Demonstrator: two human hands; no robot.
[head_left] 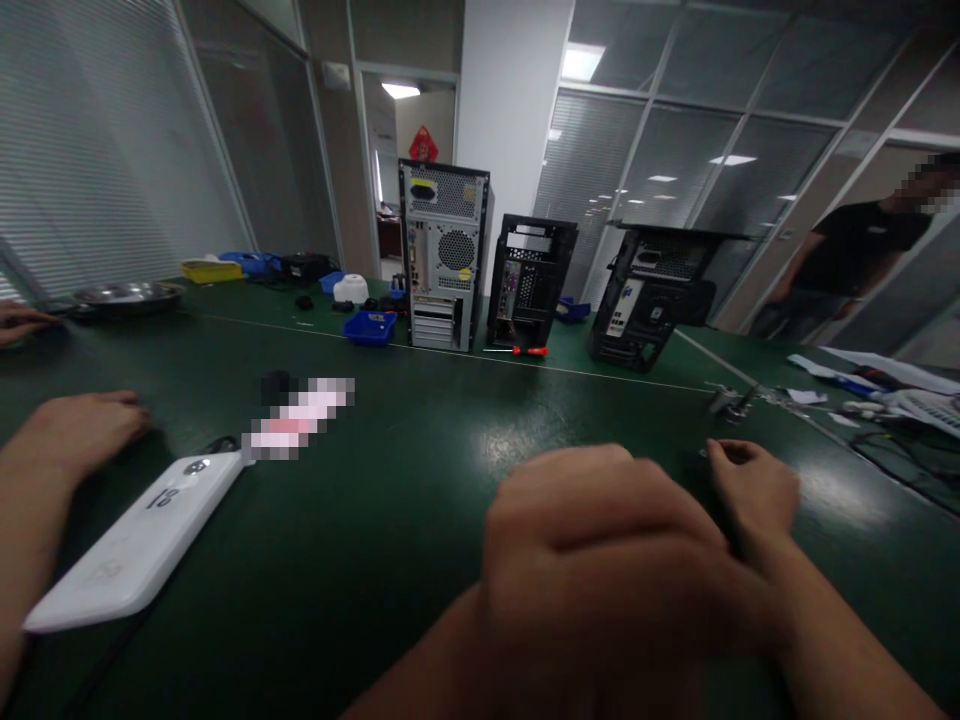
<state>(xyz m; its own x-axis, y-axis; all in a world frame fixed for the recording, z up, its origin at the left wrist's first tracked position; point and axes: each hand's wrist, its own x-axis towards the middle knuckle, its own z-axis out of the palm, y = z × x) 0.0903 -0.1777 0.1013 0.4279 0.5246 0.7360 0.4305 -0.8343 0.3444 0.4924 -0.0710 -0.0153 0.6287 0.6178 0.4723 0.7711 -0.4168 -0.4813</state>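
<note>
My left hand (pixel 607 560) is raised large and close in front of me, its back toward me and its fingers curled. It is blurred, and what it may hold is hidden. To its right, my right hand (pixel 754 490) rests low over the green table (pixel 390 540). Its thumb and fingertips are pinched together, and a tiny dark bit shows at the tips, too small to name. Small metal pieces (pixel 727 402) lie just beyond this hand.
Computer cases (pixel 442 255) stand at the back, with a red-handled screwdriver (pixel 529 351) and a blue bin (pixel 369 328) before them. Left lie a white device marked 18 (pixel 150 540) and another person's hand (pixel 82 430). Papers and cables (pixel 922 410) lie right; a person (pixel 840 260) stands beyond.
</note>
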